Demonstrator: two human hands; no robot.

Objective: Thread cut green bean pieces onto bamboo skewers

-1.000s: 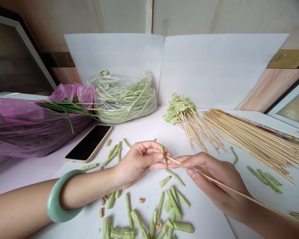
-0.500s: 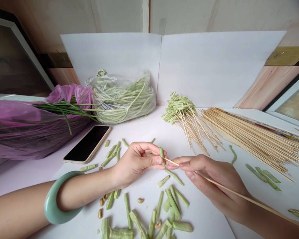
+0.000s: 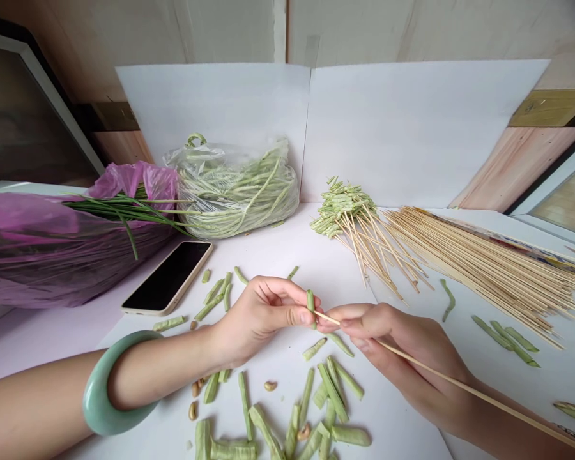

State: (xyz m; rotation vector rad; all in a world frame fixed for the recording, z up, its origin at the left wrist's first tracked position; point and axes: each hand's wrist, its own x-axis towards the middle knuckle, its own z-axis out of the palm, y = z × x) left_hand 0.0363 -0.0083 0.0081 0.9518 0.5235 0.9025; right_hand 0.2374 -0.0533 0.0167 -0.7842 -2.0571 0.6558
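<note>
Near the centre of the head view, my left hand [image 3: 268, 313] pinches a short green bean piece [image 3: 310, 300] upright between thumb and fingers. A green bangle circles the left wrist. My right hand [image 3: 402, 345] grips a long thin wooden skewer [image 3: 441, 365] near its front end; the rest runs back over the palm and forearm to the lower right. The skewer's front end meets the bean piece, and its tip is hidden by the bean and left fingers. Cut bean pieces [image 3: 333, 391] and a few brown seeds lie on the white surface below the hands.
A phone [image 3: 168, 278] lies at left beside a purple bag [image 3: 38, 249]. Behind it stands a clear bag of long beans [image 3: 239, 191]. Skewered bean bundles [image 3: 345, 204] and a pile of bare skewers [image 3: 479, 262] lie at right, before a white board [image 3: 412, 128].
My right hand has shifted slightly left along with the skewer, closer to my left hand. The held bean piece sits a little lower between the left fingers.
</note>
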